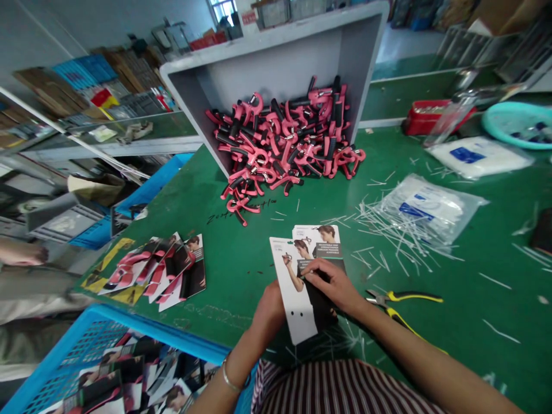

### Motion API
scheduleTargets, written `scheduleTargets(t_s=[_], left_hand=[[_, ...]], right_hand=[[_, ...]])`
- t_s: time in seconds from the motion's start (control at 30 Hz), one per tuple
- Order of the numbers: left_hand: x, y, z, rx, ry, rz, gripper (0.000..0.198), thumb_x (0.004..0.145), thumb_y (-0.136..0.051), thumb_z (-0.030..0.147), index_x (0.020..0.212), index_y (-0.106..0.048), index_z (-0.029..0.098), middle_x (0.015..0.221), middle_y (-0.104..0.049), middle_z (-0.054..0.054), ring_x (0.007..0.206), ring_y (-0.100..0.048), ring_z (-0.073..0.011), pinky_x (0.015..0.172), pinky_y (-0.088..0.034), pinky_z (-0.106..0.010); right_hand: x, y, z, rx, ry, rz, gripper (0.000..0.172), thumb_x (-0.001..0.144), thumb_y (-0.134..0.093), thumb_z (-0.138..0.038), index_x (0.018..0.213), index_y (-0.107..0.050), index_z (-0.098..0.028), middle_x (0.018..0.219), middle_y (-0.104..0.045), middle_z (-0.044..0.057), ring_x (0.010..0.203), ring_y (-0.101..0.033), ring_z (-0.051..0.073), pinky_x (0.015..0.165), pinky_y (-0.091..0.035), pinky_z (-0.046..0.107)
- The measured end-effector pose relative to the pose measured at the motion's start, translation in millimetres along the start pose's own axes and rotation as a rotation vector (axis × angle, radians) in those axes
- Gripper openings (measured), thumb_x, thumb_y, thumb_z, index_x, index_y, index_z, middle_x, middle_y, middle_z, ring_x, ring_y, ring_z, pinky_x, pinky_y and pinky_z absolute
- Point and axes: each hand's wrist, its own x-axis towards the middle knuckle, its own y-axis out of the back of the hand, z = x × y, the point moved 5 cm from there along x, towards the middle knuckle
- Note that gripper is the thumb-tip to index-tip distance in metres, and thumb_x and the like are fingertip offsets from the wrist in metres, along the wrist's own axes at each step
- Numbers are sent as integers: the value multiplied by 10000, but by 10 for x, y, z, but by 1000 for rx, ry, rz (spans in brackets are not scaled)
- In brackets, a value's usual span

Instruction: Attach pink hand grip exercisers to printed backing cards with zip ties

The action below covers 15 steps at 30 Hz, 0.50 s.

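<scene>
A printed packaging card [302, 322] with two small holes near its lower end is tilted up in front of me. My left hand [272, 306] grips its left edge, with most of the fingers hidden behind it. Over the card's dark front, my right hand [330, 282] has its thumb and fingertips pinched together; what is between them is too small to make out. Similar cards [333, 231] lie just behind it. Yellow-and-black pliers [390, 298] rest by my right forearm. Thin white plastic ties [390, 230] are scattered to the right.
A grey bin [276, 63] lies on its side at the back, spilling pink-and-black hand grips [280, 138]. Cards with grips attached [175, 267] lie on the left. A blue crate [103, 316] stands below. Plastic bags [435, 207] are at right; another person's hand [37, 253] shows far left.
</scene>
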Motion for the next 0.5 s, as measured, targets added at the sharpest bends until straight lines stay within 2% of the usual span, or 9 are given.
scheduleTargets(t_s=[0.13, 0.2, 0.27, 0.37, 0.43, 0.5], left_hand=[[-49, -36, -9, 17, -60, 0, 190, 775, -532, 65, 796, -696, 160, 816, -719, -77, 726, -649, -190, 700, -515, -269], [-50, -27, -25, 19, -40, 37, 169, 776, -535, 79, 772, -681, 163, 791, -710, -71, 723, -649, -196, 708, -519, -282], [-47, 29, -65, 11, 57, 142, 145, 795, -542, 125, 846, -672, 165, 813, -705, -66, 738, -650, -203, 716, -524, -299], [-87, 129, -127, -15, 247, 289, 227, 800, -581, 208, 1014, -643, 166, 876, -704, -64, 762, -654, -215, 718, -531, -317], [-132, 165, -120, -79, 293, 289, 266, 779, -617, 237, 1036, -643, 172, 888, -710, -56, 778, -659, -220, 727, -532, -316], [-185, 200, -82, -198, 280, 245, 280, 777, -626, 251, 1047, -654, 183, 917, -722, -47, 816, -665, -222, 754, -531, -312]], right_hand=[[1, -11, -11, -19, 18, -16, 158, 941, -545, -312, 977, -681, -239, 956, -659, 45, 931, -599, 207, 865, -453, 342], [-8, -24, -39, -21, 62, -37, 174, 956, -514, -293, 987, -678, -243, 961, -651, 45, 941, -596, 206, 871, -453, 346], [-27, -53, -74, -31, 111, -75, 213, 977, -462, -260, 1025, -669, -250, 978, -642, 48, 957, -589, 204, 882, -451, 354], [-78, -122, -126, -96, 153, -148, 220, 977, -458, -243, 1116, -628, -254, 1021, -625, 59, 969, -575, 205, 887, -454, 360], [-116, -167, -167, -169, 163, -171, 210, 959, -510, -265, 1145, -603, -239, 1042, -616, 71, 972, -568, 212, 873, -460, 356], [-143, -197, -211, -259, 170, -160, 182, 957, -527, -286, 1106, -609, -223, 1016, -621, 75, 958, -565, 218, 848, -460, 350]])
